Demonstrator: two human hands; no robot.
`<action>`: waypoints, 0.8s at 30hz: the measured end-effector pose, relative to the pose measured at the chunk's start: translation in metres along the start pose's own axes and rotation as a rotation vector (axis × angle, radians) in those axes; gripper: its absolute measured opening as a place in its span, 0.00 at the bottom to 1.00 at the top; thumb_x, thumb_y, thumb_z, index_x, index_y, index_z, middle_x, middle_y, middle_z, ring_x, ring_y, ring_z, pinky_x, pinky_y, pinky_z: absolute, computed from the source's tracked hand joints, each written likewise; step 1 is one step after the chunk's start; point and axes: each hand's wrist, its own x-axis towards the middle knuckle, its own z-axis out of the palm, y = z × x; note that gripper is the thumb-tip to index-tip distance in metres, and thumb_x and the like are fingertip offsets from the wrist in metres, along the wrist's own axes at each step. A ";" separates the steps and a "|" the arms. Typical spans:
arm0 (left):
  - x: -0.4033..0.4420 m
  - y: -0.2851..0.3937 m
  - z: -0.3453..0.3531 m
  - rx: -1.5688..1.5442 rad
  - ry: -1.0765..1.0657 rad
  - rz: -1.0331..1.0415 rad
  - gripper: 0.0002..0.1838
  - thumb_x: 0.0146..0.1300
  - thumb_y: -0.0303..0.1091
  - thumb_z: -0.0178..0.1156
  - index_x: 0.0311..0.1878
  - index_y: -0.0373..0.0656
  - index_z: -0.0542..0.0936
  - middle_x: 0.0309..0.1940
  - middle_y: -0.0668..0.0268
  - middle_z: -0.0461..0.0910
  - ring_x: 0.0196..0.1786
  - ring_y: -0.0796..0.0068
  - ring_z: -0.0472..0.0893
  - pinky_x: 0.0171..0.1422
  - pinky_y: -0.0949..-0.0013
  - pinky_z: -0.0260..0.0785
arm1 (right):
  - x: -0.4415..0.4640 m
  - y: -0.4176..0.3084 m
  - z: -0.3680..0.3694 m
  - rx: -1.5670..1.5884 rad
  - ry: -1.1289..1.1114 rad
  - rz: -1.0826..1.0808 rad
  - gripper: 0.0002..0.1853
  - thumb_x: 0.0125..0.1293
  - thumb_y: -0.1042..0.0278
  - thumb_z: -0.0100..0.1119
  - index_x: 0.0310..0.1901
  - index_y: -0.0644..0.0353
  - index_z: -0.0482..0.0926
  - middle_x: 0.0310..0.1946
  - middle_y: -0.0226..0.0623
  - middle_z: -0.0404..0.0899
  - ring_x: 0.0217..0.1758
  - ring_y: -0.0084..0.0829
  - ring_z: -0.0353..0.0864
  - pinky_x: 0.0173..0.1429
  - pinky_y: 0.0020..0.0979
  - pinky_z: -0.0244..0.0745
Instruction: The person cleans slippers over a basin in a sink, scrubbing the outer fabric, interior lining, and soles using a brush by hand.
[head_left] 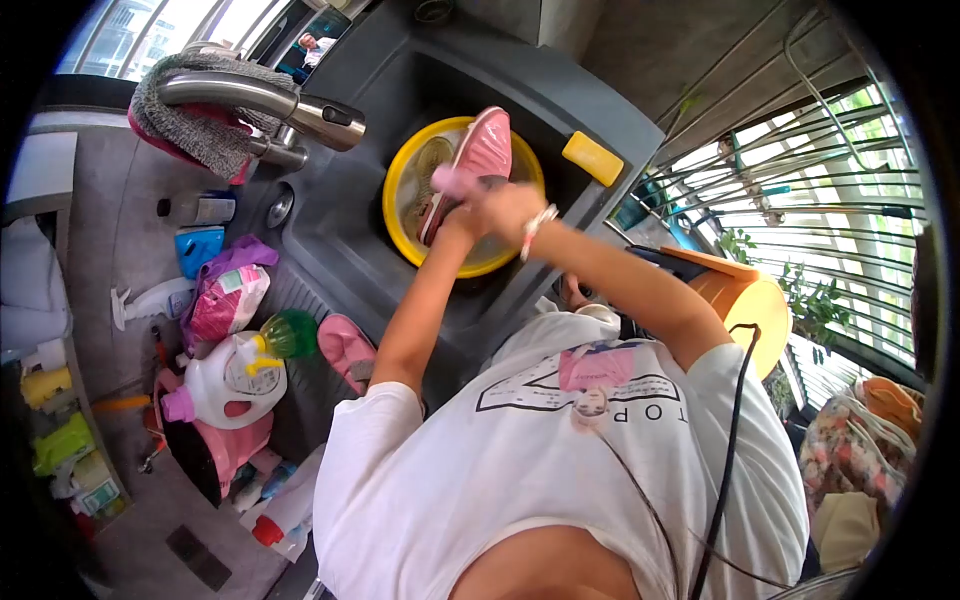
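A pink shoe (484, 145) is tilted over a yellow basin (393, 190) of cloudy water in the grey sink. My left hand (458, 222) is closed around the shoe's lower part, partly hidden by the other hand. Smeared by motion, my right hand (508, 208) lies against the shoe, fingers closed. A blurred pink object (454, 182) sticks out beside it; what it is cannot be made out. Another shoe (432, 165), pale-soled, rests in the basin behind the first.
A yellow soap bar (594, 159) lies on the sink's right rim. The metal faucet (320, 118) reaches in from the left, draped with a grey cloth (190, 120). Pink footwear (345, 345), a white detergent jug (238, 385) and a green-topped bottle (288, 333) stand at the left.
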 end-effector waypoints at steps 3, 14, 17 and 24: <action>-0.006 0.014 -0.021 0.038 -0.140 0.100 0.26 0.70 0.43 0.40 0.68 0.43 0.59 0.68 0.54 0.57 0.69 0.63 0.60 0.73 0.61 0.51 | 0.010 0.008 0.002 0.082 -0.206 0.036 0.17 0.63 0.61 0.49 0.54 0.43 0.74 0.33 0.46 0.82 0.41 0.44 0.83 0.42 0.44 0.78; -0.004 0.025 -0.029 0.064 0.214 0.233 0.26 0.72 0.48 0.34 0.59 0.40 0.71 0.48 0.52 0.79 0.53 0.53 0.77 0.60 0.55 0.67 | 0.020 0.032 0.010 -0.180 -0.175 -0.101 0.17 0.61 0.59 0.49 0.53 0.42 0.73 0.26 0.41 0.81 0.30 0.44 0.82 0.32 0.42 0.77; -0.015 0.107 -0.129 -0.009 -0.241 -0.243 0.31 0.72 0.51 0.30 0.63 0.35 0.67 0.47 0.43 0.77 0.52 0.44 0.76 0.62 0.50 0.63 | 0.037 0.058 -0.036 -0.050 -0.019 0.224 0.13 0.61 0.56 0.50 0.47 0.45 0.75 0.27 0.44 0.81 0.31 0.43 0.83 0.30 0.42 0.76; -0.015 0.090 -0.119 -0.154 -0.291 -0.363 0.35 0.68 0.58 0.37 0.54 0.31 0.74 0.52 0.39 0.73 0.60 0.44 0.69 0.66 0.57 0.60 | 0.012 0.036 -0.009 -0.078 -0.080 -0.065 0.22 0.60 0.60 0.50 0.58 0.38 0.71 0.24 0.40 0.79 0.27 0.42 0.81 0.29 0.41 0.75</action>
